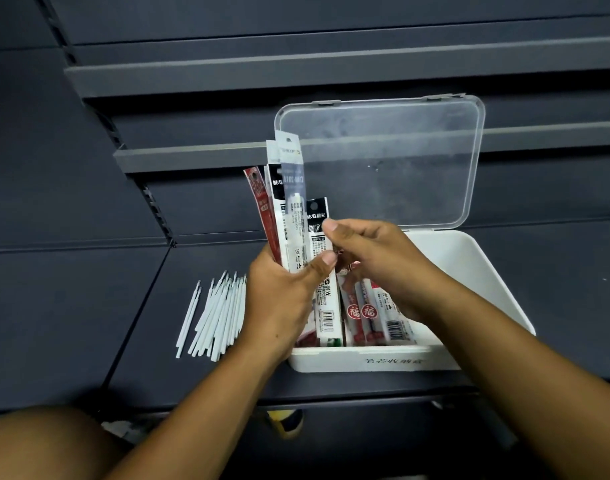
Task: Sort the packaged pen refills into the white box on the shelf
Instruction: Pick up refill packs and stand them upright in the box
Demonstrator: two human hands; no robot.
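white box (372, 360), clear lid (383, 161) raised, on a dark shelf (89, 323). head view: left hand (286, 299) grips a fan of packaged refills (291, 209), long axes upright, above the box's left end. right hand (372, 258), touching the fan from the right, pinches one packet with thumb and curled fingers. laid packets (376, 317) lie directly below, nearer the right hand.
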